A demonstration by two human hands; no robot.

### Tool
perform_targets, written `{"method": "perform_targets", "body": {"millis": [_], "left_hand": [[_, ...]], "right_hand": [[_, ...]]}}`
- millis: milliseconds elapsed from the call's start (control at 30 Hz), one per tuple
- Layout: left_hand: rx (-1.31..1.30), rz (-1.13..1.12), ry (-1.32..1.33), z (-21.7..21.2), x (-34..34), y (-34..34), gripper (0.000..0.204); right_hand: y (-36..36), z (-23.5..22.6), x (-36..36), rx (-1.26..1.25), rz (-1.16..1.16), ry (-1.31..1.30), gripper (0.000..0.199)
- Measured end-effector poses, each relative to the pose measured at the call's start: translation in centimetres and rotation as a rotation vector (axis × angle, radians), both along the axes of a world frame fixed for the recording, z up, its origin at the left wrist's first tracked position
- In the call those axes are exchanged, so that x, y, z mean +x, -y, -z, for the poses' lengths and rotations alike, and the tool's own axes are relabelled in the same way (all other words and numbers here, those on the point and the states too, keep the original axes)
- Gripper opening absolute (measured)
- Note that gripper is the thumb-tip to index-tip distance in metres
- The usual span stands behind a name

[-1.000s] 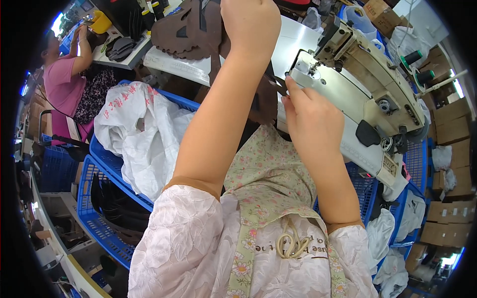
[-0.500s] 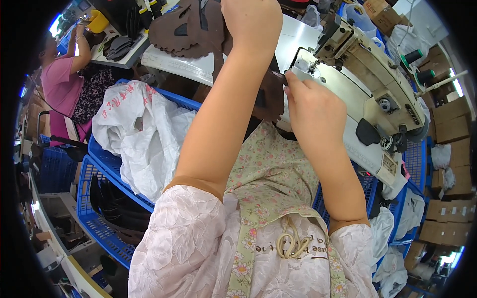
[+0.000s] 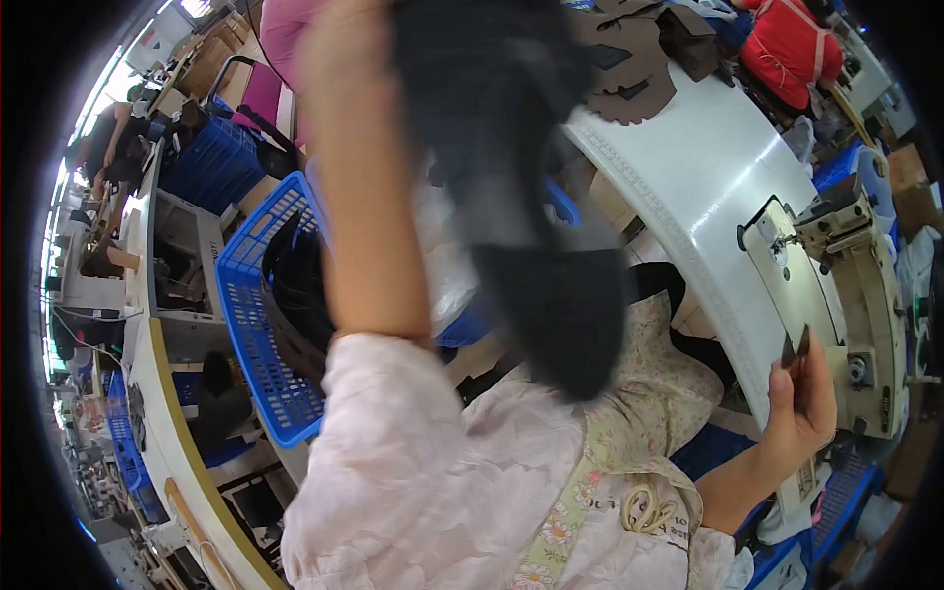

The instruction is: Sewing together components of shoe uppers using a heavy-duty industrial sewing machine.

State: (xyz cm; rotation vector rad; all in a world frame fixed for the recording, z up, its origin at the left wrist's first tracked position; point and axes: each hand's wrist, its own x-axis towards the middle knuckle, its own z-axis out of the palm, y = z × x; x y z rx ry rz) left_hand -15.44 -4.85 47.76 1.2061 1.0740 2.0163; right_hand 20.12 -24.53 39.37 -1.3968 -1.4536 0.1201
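Two hands are at work beside the sewing machine, which stands at the right end of the curved white bench. The left hand, raised well left of the machine, has its grip closed on a large dark fabric piece that hangs blurred between the arm and the bench edge. The right hand, just in front of the machine, pinches small dark snips, tips up. Brown cut pieces lie on the bench far beyond the machine. A blue plastic crate sits well left of the machine; cardboard boxes stand just behind it. Bare white bench surface stretches between the machine and the brown pieces
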Motion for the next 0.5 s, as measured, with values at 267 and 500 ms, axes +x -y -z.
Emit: {"method": "perform_targets", "body": {"millis": [267,500], "left_hand": [[-0.312,-0.521,-0.571,1.9,-32.3,10.8,0.039],[-0.329,-0.928,-1.211,30.4,-41.7,10.5,0.032]], "right_hand": [[-4.4,3.6,-1.7,-0.193,-0.065,-0.1,0.045],[-6.0,4.9,-3.4,-0.271,-0.154,0.01,0.045]]}}
